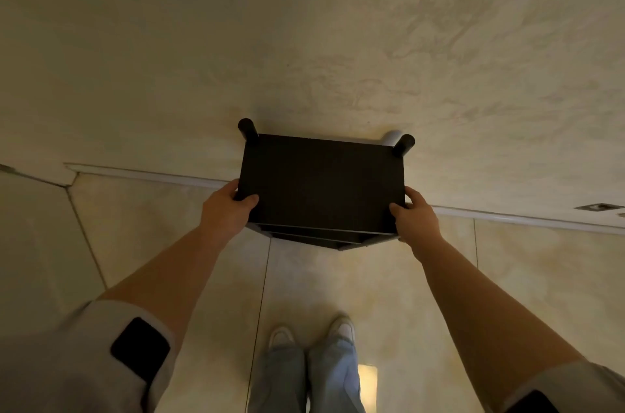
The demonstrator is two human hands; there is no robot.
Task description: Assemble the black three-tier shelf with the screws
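Now both hands, left [227,209] and right [415,214], grip the black shelf [321,182] between them.

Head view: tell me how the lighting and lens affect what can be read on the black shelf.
Head view: dim, warm yellowish light; the black shelf reads as a flat dark slab with no screws discernible; wide-angle lens bends the baseboard and stretches the forearms; left hand and right hand stay sharp, each with a grip on a near corner.

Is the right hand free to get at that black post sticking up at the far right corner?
Probably not right now: the right hand grips the shelf's near corner. The post itself stands uncovered.
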